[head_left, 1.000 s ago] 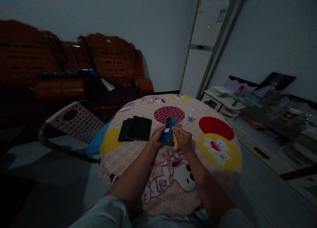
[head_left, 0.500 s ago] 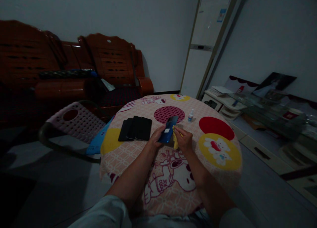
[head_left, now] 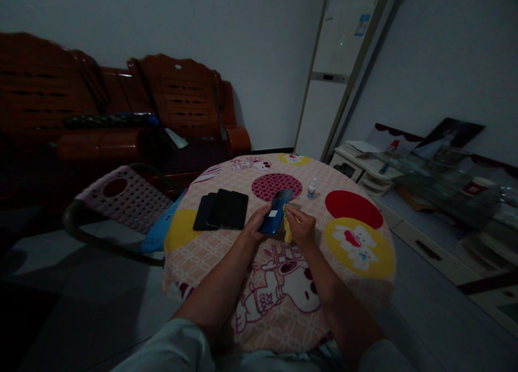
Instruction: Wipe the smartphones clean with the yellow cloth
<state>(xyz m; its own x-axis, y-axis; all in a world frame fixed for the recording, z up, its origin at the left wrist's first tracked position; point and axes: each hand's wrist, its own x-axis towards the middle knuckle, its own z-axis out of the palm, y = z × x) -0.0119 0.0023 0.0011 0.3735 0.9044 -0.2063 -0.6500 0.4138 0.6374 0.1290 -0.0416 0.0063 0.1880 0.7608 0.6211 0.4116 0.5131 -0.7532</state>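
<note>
Bare forearms, pale grey-blue clothing

Home living room, dim light. Carved wooden sofa [head_left: 121,108] at 10 o'clock against plain wall. Round table [head_left: 279,286] with cartoon-print cloth at centre, plastic chair [head_left: 121,199] at 9 o'clock. Tall floor-standing air conditioner [head_left: 335,75] at 1 o'clock in corner. Low white cabinet [head_left: 364,172] with clutter and framed picture [head_left: 449,132] at 3 o'clock.

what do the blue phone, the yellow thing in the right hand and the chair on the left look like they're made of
Blue phone: glossy glass or plastic back, judging by its sheen; a small white sticker sits on it.
Yellow cloth: soft fabric, bunched in the right hand; the weave is too dark to tell.
Chair: likely moulded plastic, pale perforated seat with a dark tubular frame.
</note>
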